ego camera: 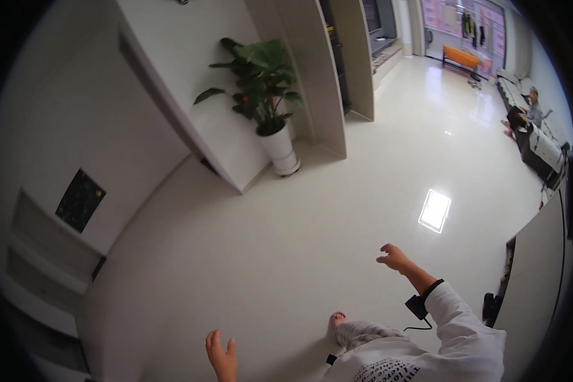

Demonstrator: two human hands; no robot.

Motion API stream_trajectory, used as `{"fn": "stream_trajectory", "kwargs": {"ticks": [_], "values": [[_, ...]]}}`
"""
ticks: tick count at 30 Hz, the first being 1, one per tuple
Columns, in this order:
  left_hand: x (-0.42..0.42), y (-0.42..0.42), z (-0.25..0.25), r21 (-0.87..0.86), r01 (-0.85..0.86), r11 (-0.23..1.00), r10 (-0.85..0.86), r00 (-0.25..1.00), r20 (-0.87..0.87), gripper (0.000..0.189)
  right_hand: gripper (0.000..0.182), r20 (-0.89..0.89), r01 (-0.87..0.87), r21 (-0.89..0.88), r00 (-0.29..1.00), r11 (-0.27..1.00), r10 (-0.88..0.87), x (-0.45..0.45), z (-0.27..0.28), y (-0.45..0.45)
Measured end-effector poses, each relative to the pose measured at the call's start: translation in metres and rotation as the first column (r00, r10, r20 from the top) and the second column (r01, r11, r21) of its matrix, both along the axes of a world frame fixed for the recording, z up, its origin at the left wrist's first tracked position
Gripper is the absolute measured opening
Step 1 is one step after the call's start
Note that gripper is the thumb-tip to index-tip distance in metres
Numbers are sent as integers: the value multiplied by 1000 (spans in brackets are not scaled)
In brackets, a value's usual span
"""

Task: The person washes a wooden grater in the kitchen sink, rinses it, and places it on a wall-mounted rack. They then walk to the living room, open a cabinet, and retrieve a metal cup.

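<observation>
My right hand (394, 258) is held out over the glossy pale floor (286, 248), its thumb and fingers apart and nothing in them. At the cuff of that white sleeve (453, 305) sits a black strap with a small black box (416, 306) and a dangling cable. Lower down, my left hand (221, 355) hangs above the same floor, fingers spread and also holding nothing. Between the hands, one bare foot (338, 319) shows below a grey trouser leg (370, 334). Neither hand touches anything.
A potted plant (279, 148) in a white pot stands by the wall corner, beside cabinet panels (315, 95). A pale cabinet (532, 258) borders the right. Farther off, a person (533, 110) sits on a sofa (508, 90), and an orange item (461, 57) stands near glass doors.
</observation>
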State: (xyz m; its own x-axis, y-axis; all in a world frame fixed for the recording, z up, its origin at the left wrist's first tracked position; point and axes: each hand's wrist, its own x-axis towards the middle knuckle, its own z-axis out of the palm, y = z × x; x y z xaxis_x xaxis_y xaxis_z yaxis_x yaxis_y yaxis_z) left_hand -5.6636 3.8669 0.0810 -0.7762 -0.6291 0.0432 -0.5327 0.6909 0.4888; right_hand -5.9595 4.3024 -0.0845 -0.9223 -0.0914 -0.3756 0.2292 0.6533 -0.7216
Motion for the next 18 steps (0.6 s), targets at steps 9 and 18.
{"fn": "stream_trajectory", "kwargs": {"ticks": [9,18], "values": [[-243,-16,-3,-175,503,846,-532,815,-228,52,40,-112,25,-95,993,995,-35,-113,11,2],[-522,15,7,-86,731,677,-726,644,-241,59,34,-78,438,-152,888,886,-452,-211,7,55]]}}
